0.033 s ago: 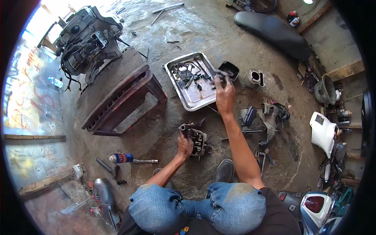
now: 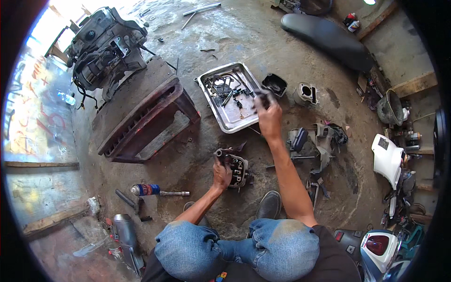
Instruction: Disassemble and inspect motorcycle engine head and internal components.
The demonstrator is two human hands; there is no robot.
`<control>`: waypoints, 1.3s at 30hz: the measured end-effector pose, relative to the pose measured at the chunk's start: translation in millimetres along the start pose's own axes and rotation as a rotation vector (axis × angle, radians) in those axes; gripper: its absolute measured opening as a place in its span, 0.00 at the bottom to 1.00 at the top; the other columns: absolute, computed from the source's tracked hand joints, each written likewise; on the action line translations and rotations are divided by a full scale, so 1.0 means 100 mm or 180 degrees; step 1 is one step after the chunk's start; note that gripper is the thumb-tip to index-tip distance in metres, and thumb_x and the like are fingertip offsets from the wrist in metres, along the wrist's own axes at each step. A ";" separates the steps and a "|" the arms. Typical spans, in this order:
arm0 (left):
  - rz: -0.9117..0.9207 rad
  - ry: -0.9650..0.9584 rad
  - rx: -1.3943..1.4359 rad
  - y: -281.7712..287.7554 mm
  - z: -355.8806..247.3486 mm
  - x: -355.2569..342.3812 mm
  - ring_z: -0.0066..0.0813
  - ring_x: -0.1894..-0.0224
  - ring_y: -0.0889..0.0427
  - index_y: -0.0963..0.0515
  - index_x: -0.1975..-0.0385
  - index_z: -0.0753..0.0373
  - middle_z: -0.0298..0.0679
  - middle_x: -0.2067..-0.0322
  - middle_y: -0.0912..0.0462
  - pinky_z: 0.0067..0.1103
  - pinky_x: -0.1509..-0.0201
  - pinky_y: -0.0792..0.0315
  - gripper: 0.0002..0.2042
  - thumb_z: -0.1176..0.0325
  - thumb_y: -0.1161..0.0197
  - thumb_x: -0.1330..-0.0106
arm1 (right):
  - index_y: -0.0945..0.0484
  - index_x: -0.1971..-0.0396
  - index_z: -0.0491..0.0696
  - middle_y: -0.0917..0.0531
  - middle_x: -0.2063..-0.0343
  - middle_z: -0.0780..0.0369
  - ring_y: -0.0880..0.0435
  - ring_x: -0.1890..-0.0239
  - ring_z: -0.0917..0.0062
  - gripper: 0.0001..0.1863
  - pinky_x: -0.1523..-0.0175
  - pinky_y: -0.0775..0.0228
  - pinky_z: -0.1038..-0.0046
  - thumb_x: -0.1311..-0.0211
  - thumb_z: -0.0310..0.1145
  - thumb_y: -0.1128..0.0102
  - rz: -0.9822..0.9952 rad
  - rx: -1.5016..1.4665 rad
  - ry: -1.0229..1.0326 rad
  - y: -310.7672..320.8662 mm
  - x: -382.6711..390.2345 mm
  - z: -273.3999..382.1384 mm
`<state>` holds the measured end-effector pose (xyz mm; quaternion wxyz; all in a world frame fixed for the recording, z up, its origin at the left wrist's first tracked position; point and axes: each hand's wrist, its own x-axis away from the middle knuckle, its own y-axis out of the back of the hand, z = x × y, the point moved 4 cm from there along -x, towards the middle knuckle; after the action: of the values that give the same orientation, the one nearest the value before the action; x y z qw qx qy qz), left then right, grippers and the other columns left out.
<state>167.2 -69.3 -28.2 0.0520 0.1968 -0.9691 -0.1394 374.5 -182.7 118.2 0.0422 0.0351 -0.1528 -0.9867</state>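
Observation:
On the floor between my feet is an engine cylinder head (image 2: 239, 170), its valve side cavities facing up. My left hand (image 2: 221, 175) is closed around its left edge, beside a round metal end that shows above the fingers. My right hand (image 2: 269, 115) is raised by the right rim of a metal tray (image 2: 238, 124). Its dark fingertips are smeared by motion, so whether they hold anything is unclear. Small dark engine parts (image 2: 228, 91) lie in the tray's far left part.
A dark crate-like stand (image 2: 141, 117) carries an engine (image 2: 108, 51) on the left. Beyond my right hand are a black cover (image 2: 274, 84) and an engine cylinder (image 2: 306, 93). A spray can (image 2: 145, 189), a socket tool (image 2: 174, 193) and a hammer (image 2: 134, 202) lie at left.
The fingers of my right hand have shifted slightly beside the tray and drawn closer together. My left hand and the cylinder head stay in place.

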 end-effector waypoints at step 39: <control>-0.0634 0.0948 -0.0300 0.73 0.55 1.04 0.53 0.54 0.18 0.27 0.49 0.69 0.54 0.58 0.17 0.36 0.49 0.28 0.17 0.59 0.49 0.23 | 0.19 0.63 0.37 0.17 0.69 0.45 0.14 0.64 0.60 0.20 0.59 0.24 0.64 0.48 0.38 0.29 0.3366 0.1746 0.0053 -0.51 0.87 -1.09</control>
<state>36.6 -31.9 -55.2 0.1900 0.3076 -0.9188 -0.1584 293.6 -174.7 -6.3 0.5185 -0.0284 -0.3985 -0.7560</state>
